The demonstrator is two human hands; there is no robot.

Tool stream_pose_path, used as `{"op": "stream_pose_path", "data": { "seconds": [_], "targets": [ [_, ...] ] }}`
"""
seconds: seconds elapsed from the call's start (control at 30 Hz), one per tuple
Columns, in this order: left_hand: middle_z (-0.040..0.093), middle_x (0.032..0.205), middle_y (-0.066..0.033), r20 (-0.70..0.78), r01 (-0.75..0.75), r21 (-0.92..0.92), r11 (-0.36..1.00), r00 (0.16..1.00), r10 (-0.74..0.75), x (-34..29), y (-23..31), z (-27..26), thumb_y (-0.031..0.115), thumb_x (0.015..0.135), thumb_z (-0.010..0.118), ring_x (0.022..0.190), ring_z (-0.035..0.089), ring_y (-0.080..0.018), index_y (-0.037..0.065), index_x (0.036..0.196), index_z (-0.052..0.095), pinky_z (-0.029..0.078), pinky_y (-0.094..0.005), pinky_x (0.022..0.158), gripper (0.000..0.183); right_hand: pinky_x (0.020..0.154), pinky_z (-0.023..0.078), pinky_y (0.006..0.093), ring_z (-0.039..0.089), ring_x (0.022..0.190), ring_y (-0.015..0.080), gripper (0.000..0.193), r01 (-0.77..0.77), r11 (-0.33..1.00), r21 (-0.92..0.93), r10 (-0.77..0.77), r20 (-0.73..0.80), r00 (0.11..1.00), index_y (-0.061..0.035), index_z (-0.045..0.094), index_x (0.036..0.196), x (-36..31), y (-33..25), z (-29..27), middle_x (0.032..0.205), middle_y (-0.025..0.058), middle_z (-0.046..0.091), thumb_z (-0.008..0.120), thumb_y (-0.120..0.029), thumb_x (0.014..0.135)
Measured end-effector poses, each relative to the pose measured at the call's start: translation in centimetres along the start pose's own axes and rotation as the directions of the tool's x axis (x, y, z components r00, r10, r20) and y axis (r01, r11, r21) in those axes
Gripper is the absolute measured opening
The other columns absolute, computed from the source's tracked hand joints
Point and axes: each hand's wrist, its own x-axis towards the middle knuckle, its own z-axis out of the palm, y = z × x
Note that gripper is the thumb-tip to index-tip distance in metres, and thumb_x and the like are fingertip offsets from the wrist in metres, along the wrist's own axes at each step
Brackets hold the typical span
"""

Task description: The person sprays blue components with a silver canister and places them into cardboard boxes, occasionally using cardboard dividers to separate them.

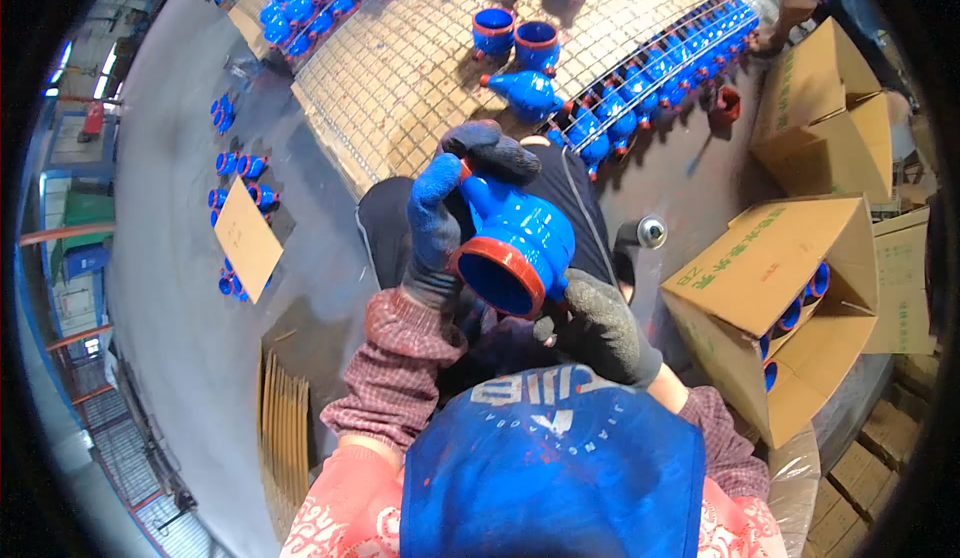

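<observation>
I hold a glossy blue water meter body [525,223] over my lap, its wide red-rimmed mouth tilted down toward me. My left hand [440,208], in a blue and dark glove, is closed around its far, narrow pipe end. At the near right side, my right hand [605,328] in a grey glove grips the body by its other end, with the fingertips partly hidden. Just beyond my knees, another blue meter body [525,93] lies on its side on a wire mesh rack [385,88]. Two more stand there with red-rimmed mouths up, one being the meter body [537,46].
Several blue bodies line the rack's edges. An open cardboard box [740,268] with blue parts inside stands at right, near a second box [820,108] and a spray can [650,232]. Flat cardboard sheets [283,418] stand at lower left. Another person's hand [790,8] shows at top right.
</observation>
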Motion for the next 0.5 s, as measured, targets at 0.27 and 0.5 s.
{"op": "stream_pose_path", "data": {
  "seconds": [0.27,0.5],
  "targets": [
    [0.060,0.123,-0.0190,0.123,0.115,-0.017,0.993,0.986,-0.112,4.9,1.0,3.6,0.053,0.104,0.027,0.112,0.059,-0.0275,-0.001,0.128,0.050,0.047,-0.0413,0.100,0.063,0.070,0.048,0.0320,0.060,0.082,0.0162,0.026,0.195,0.948,0.251,-0.178,-0.088,0.980,-0.0062,0.063,0.110,4.9,-3.8,-1.8,0.100,0.0070,0.064,0.064,-0.024,0.090],
    [0.060,0.124,-0.0185,0.103,0.164,0.035,0.986,0.981,-0.167,4.8,-1.3,4.0,0.056,0.102,0.034,0.115,0.058,-0.0278,0.000,0.131,0.049,0.043,-0.0424,0.105,0.065,0.072,0.047,0.0298,0.058,0.075,0.0162,0.008,0.214,0.951,0.222,-0.194,-0.107,0.975,-0.0049,0.062,0.088,2.9,-4.2,-4.6,0.077,0.0046,0.062,0.067,-0.011,0.086]
  ]
}}
